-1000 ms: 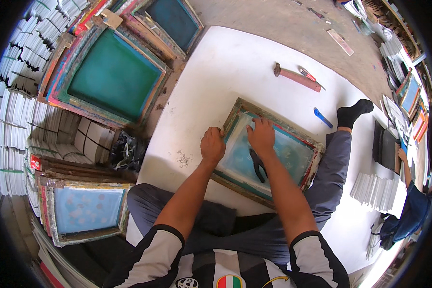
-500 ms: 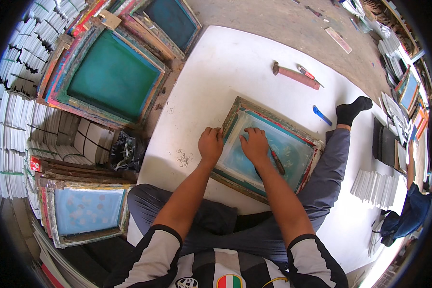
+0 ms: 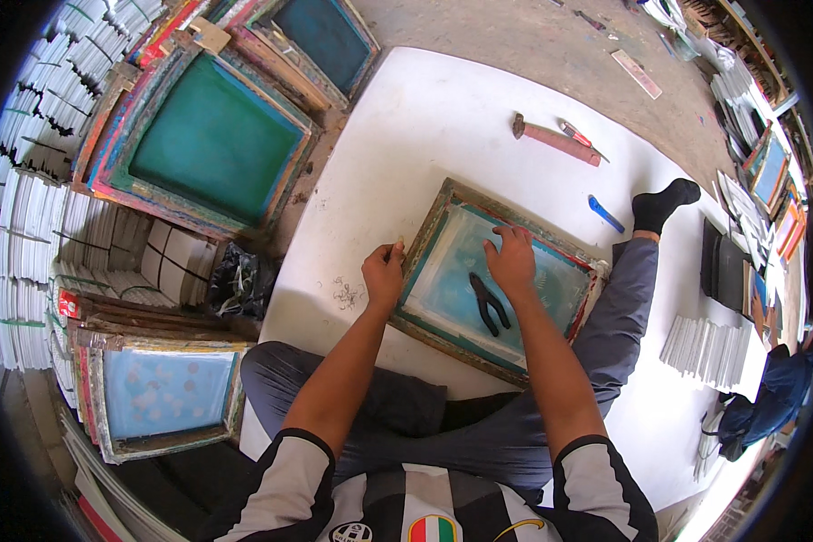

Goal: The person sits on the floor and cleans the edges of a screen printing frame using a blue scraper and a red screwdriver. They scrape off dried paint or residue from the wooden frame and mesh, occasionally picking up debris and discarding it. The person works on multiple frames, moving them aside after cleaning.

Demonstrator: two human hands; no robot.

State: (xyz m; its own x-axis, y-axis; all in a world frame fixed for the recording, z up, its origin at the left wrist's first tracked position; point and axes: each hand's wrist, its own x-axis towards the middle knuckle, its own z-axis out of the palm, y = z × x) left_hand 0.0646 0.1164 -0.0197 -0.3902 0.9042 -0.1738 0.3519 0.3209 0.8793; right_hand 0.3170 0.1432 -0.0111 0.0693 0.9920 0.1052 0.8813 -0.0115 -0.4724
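A wooden-framed printing screen (image 3: 434,323) with a blue mesh lies on the white board between my legs. At the left edge of its frame, my left hand (image 3: 384,271) is closed in a pinch. Whatever is between thumb and fingertips is too small to name. My right hand (image 3: 515,260) is over the upper middle of the mesh with its fingers apart, holding nothing. Black pliers (image 3: 489,304) rest on the mesh just left of my right forearm. Small bent wire-like scraps (image 3: 345,294) are scattered on the board left of the frame.
A hammer (image 3: 558,144), a red-handled tool (image 3: 576,135) and a blue cutter knife (image 3: 606,214) lie beyond the frame. Screens with green (image 3: 221,140) and pale blue mesh (image 3: 164,393) lean at left beside stacked white bundles (image 3: 27,226). White sheets (image 3: 709,352) and a dark blue bundle (image 3: 772,397) are right.
My left hand has moved off the frame's edge, down and left. My right hand has shifted right and up, uncovering the pliers and hiding a red-and-dark tool. Another person's arm at right is gone.
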